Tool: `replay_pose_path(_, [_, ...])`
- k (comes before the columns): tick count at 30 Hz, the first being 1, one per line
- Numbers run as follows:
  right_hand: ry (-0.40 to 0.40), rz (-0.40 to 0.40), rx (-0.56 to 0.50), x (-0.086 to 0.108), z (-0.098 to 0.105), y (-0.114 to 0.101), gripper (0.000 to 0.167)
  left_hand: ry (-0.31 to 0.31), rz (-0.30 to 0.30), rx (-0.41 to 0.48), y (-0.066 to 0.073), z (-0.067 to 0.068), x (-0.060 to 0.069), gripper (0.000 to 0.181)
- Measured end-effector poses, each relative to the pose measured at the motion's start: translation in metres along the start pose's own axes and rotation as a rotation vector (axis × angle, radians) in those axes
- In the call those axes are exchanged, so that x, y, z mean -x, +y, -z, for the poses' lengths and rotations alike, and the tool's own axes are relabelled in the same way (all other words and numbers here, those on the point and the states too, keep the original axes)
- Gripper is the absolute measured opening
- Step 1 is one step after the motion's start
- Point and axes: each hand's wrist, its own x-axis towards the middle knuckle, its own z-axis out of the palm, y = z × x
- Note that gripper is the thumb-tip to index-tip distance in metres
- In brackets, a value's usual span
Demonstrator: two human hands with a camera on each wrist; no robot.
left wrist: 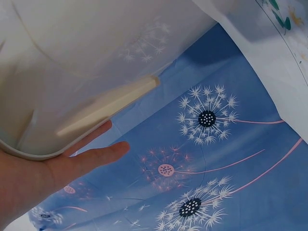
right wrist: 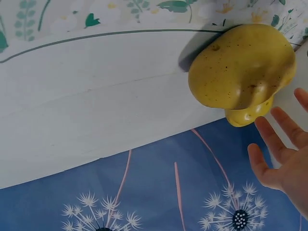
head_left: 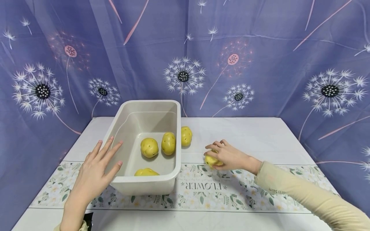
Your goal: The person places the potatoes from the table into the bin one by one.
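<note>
My left hand [head_left: 95, 175], its fingers stretched out, rests at the left rim of a deep, pale grey plastic bin [head_left: 144, 186]. In the left wrist view a finger and the thumb lie along the bin's edge [left wrist: 36, 156]. To the right of the bin, my right hand [head_left: 228, 157] reaches over a yellow potato [head_left: 210, 161] on the table, partly covering it. From the right wrist, the potato [right wrist: 243, 67] shows whole, with loosely spread fingers [right wrist: 276, 132] beside it and no grip visible. Inside the bin lie three more potatoes, one of them a round potato [head_left: 149, 148].
Another potato [head_left: 186, 136] sits just outside the bin's right wall. A white cloth with a floral band [head_left: 202, 199] covers the table. Blue curtains with dandelion prints [head_left: 185, 48] hang behind and along both sides.
</note>
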Motion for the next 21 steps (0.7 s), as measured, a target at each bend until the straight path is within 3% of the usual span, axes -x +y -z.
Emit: replay_pose_path(21, [-0.07,-0.019,0.004,0.006,-0.01,0.001,0.062,0.003,0.0,0.002,-0.001,-0.001,0.001,0.053])
